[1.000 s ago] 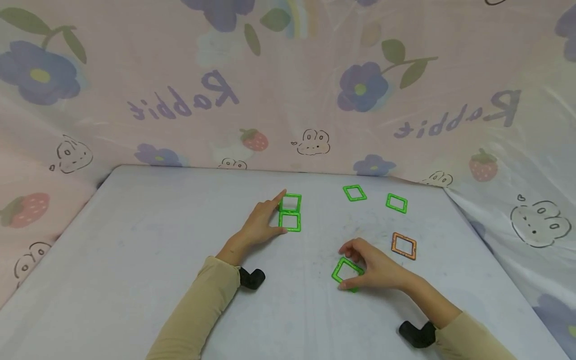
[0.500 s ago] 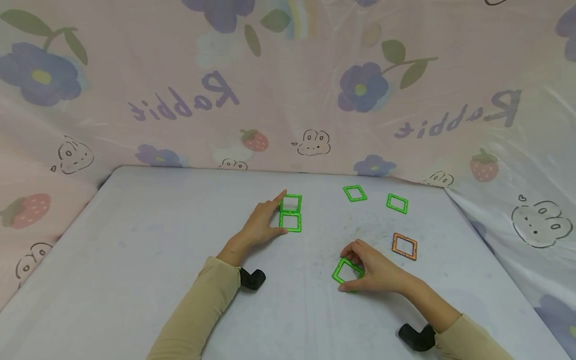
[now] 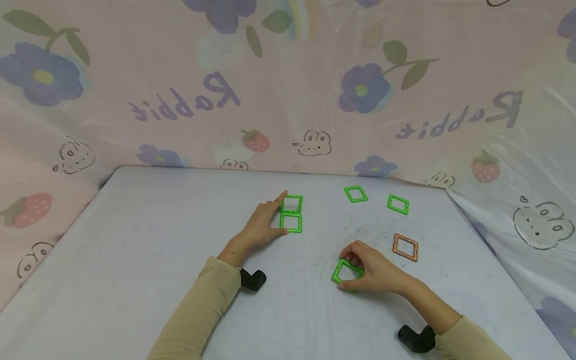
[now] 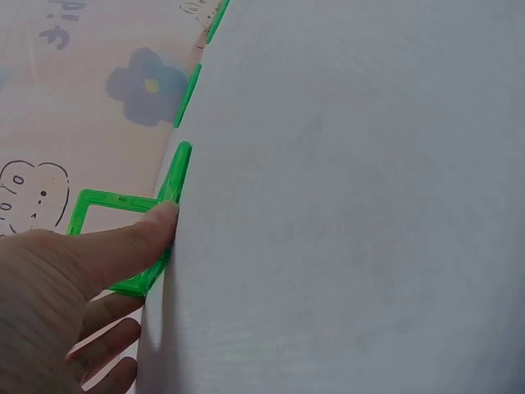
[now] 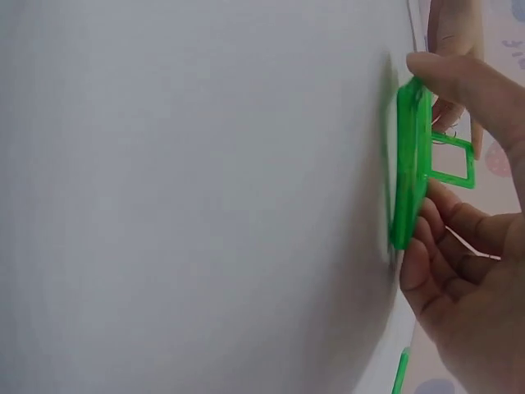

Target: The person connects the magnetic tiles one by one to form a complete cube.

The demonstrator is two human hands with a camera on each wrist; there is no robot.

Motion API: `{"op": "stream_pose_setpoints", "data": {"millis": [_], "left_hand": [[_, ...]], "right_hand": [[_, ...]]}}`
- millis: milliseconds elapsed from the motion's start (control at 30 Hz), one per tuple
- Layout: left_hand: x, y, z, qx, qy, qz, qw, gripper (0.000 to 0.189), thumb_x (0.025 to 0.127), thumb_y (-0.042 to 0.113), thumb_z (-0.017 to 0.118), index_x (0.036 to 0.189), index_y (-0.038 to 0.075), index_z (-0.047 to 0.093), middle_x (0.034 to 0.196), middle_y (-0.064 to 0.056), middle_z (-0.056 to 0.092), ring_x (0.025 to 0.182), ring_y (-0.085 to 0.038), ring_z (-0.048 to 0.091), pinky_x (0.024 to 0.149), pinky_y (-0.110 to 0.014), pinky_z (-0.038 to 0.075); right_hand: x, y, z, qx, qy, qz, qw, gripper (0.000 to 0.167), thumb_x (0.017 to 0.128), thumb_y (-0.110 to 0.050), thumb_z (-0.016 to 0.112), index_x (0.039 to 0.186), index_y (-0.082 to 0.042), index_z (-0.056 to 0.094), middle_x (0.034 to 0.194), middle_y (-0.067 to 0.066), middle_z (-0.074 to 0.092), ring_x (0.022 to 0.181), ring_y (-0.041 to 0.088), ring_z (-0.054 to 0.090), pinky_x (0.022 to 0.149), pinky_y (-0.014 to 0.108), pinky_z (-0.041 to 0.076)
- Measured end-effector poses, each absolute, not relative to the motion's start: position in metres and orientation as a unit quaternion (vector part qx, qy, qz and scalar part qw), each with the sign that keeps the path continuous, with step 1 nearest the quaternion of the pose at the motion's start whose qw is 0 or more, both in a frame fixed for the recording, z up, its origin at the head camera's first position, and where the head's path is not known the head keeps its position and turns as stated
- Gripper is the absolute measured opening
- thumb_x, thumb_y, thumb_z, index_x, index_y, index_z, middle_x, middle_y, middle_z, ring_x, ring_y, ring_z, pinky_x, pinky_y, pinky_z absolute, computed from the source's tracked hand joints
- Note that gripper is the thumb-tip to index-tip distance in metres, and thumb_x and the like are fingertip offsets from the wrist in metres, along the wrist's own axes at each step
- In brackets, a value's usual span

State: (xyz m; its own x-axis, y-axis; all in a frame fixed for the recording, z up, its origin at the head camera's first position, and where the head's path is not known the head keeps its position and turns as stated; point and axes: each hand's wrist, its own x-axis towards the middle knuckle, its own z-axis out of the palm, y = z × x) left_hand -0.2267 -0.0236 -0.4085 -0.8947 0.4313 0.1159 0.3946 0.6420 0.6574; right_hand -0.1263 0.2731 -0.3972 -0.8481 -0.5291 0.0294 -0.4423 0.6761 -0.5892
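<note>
Two joined green square magnetic tiles stand near the table's middle; the far one (image 3: 302,203) is upright, and the near one (image 3: 301,223) lies flat. My left hand (image 3: 261,223) holds them from the left, its thumb on the flat tile's near edge and its index finger by the upright tile's far-left corner. In the left wrist view, the thumb covers part of the upright tile (image 4: 119,198). My right hand (image 3: 375,267) pinches another green square tile (image 3: 338,272) between thumb and fingers. That tile (image 5: 406,164) appears edge-on, close to the tabletop, in the right wrist view.
Two green diamond-like tiles (image 3: 356,201) lie at the back right. An orange tile (image 3: 395,244) lies right of my right hand. A black bent piece sits at each wrist, one by the left cuff (image 3: 255,281). A printed curtain (image 3: 279,100) hangs behind the white table (image 3: 157,260).
My right fingers have closed in on the far edge of the green square tile. The left hand and the two joined tiles stay in place.
</note>
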Motion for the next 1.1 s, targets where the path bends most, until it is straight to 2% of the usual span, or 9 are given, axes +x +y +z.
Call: {"op": "stream_pose_setpoints", "data": {"millis": [367,800,1100], "left_hand": [[-0.227,-0.024,-0.411,0.230,0.905,0.357,0.026,0.097,0.080,0.022,0.079,0.155,0.022,0.019,0.136,-0.012,0.053,0.123,-0.032,0.043,0.109,-0.046,0.032],[-0.226,-0.024,-0.409,0.226,0.907,0.354,0.029,0.097,0.080,0.021,0.079,0.155,0.022,0.018,0.142,-0.011,0.048,0.126,-0.033,0.042,0.109,-0.046,0.031],[-0.225,-0.024,-0.408,0.230,0.906,0.355,0.027,0.096,0.080,0.021,0.078,0.155,0.022,0.018,0.141,-0.012,0.049,0.125,-0.033,0.043,0.109,-0.046,0.032]], "right_hand": [[-0.129,0.267,-0.395,-0.258,0.906,-0.332,0.045,0.055,0.071,-0.033,0.085,0.114,-0.010,0.058,0.098,-0.003,0.058,0.087,0.010,0.053,0.074,0.023,0.046],[-0.140,0.259,-0.395,-0.266,0.886,-0.380,-0.021,0.052,0.073,-0.022,0.085,0.117,-0.007,0.061,0.099,0.002,0.057,0.089,0.015,0.054,0.075,0.025,0.049],[-0.146,0.258,-0.395,-0.254,0.881,-0.400,-0.015,0.054,0.075,-0.020,0.083,0.121,-0.005,0.059,0.109,-0.002,0.061,0.095,0.014,0.057,0.080,0.024,0.050]]}}
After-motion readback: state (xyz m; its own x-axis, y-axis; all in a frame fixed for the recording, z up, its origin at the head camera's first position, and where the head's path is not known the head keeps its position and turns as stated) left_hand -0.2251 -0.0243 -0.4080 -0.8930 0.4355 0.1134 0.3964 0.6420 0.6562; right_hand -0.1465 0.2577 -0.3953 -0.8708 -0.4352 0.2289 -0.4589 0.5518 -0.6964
